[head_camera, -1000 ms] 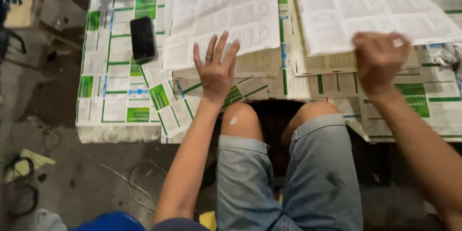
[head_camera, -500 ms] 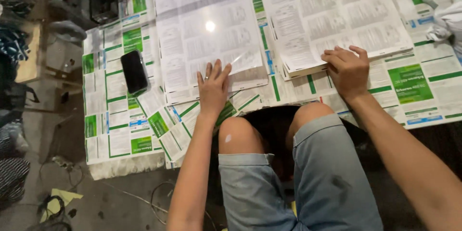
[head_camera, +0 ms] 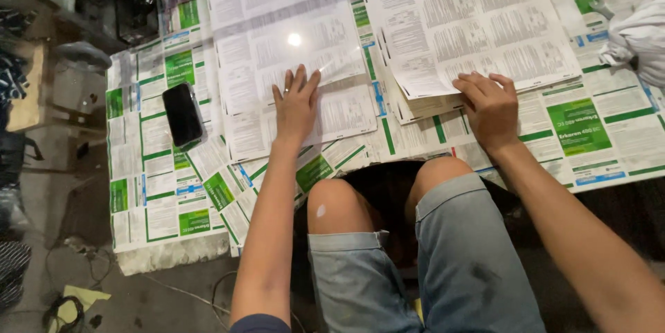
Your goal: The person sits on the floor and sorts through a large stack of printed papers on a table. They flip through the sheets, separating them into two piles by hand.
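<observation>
Left hand [head_camera: 296, 104] flat on glossy, text-dense printed sheet [head_camera: 287, 42].

White sheets [head_camera: 291, 49] of grey print, green-and-white labels [head_camera: 578, 128], a black phone [head_camera: 182, 114], blue denim shorts [head_camera: 471, 264].

Overhead glare on glossy sheet [head_camera: 294, 40] — dim edges.

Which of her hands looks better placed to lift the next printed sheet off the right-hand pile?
Probably the right hand: its fingers already rest on the near edge of the right-hand stack of printed sheets. The left hand lies flat on the glossy sheet of the other pile.
</observation>
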